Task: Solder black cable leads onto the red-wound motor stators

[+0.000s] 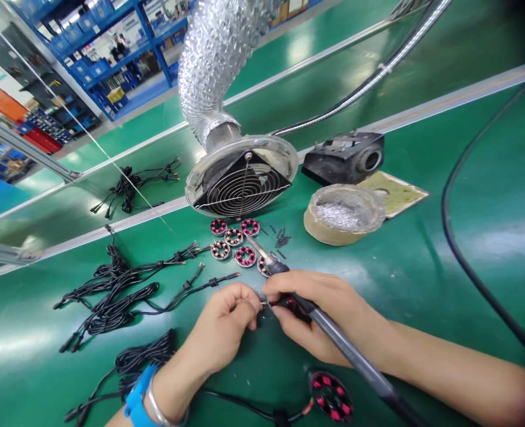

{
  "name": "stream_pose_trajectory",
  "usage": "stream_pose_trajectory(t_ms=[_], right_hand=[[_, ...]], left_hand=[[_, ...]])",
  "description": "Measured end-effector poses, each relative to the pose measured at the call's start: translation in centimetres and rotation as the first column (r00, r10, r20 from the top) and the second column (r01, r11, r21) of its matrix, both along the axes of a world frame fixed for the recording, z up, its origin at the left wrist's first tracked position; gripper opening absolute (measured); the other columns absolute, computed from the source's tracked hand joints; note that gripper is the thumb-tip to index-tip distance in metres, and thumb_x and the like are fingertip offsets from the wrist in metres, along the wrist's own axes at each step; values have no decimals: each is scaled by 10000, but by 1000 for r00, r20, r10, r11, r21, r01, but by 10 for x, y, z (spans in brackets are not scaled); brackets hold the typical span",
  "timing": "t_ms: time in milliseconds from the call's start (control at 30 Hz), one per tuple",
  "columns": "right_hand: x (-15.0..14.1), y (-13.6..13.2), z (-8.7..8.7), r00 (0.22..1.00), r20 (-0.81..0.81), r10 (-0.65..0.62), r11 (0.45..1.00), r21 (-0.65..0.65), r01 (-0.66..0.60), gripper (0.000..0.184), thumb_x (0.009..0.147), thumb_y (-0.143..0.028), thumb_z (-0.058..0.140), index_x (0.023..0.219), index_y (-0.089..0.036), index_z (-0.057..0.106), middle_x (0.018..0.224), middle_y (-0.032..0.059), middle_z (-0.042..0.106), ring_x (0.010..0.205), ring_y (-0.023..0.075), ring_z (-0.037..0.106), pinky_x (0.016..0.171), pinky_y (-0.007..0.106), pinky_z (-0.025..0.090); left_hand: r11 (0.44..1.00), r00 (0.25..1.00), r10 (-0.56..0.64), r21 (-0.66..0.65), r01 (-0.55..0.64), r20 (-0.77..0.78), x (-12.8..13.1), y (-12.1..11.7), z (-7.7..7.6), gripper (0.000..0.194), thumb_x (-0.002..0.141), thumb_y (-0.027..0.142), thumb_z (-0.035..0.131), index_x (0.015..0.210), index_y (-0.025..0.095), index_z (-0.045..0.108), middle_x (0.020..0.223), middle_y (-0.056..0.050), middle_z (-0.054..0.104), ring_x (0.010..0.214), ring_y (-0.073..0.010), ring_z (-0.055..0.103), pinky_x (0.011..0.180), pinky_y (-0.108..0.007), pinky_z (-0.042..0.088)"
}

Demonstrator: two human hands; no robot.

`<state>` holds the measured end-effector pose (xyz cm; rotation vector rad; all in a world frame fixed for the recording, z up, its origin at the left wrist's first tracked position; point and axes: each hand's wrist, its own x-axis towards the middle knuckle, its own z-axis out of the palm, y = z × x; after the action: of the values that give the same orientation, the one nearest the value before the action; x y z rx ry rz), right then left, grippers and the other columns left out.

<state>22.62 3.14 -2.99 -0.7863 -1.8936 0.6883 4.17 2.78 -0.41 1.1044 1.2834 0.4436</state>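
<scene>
My right hand (320, 314) is closed around a soldering iron (333, 338), whose tip (256, 246) points up toward a cluster of small round stators with red and copper windings (238, 243). The same hand also pinches something small and dark near its fingertips. My left hand (227, 320) is closed in a pinch on a thin wire end (262, 303), right against the right fingertips. A blue band and a metal bracelet sit on my left wrist. Another stator with a black lead (331, 396) lies near my forearms.
A fume extractor fan with a foil duct (240, 178) stands behind the stators. A roll holding tip-cleaning wool (342, 213), a black iron stand (345, 157), small black sleeves (282, 238), several black cable bundles (120, 290) and a black cord (467, 261) lie on the green mat.
</scene>
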Motion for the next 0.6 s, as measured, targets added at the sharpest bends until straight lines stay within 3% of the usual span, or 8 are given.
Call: stream_pose_trajectory(t_ms=[167,333,500,600], right_hand=[[-3,-1,-3,1000,-2,3,999,-48,-3,285,809,-18,486,996,-226,541,823,-10,671,685,98,639,666,193,525],[-3,-3,-8,998,19,-55,995,-87,57,289,812,-44,486,1037,-222,524,787,-14,655,629,102,615,617,207,505],[-3,-2,-9,999,-39,15,992,-128,-19,330,783,-28,502,1042,-232,521,854,-14,661,733,105,646,693,201,514],[-3,-2,-11,999,-35,10,984,-178,-16,322,792,-39,491,1046,-237,515,828,-20,655,686,106,641,642,200,502]], left_hand=[[999,999,31,-6,-31,3,2,-2,-1,258,844,382,524,679,197,450,517,101,337,421,-52,189,439,-229,137],[997,997,78,0,-78,5,4,-3,-2,233,832,370,538,701,188,476,559,80,413,423,-45,204,428,-218,133],[993,993,115,-29,-114,39,5,-4,0,272,818,414,583,716,185,480,556,82,416,422,-39,203,416,-207,127],[992,992,123,-35,-122,36,7,-4,1,296,816,428,598,705,184,472,553,83,409,421,-35,207,410,-199,121]])
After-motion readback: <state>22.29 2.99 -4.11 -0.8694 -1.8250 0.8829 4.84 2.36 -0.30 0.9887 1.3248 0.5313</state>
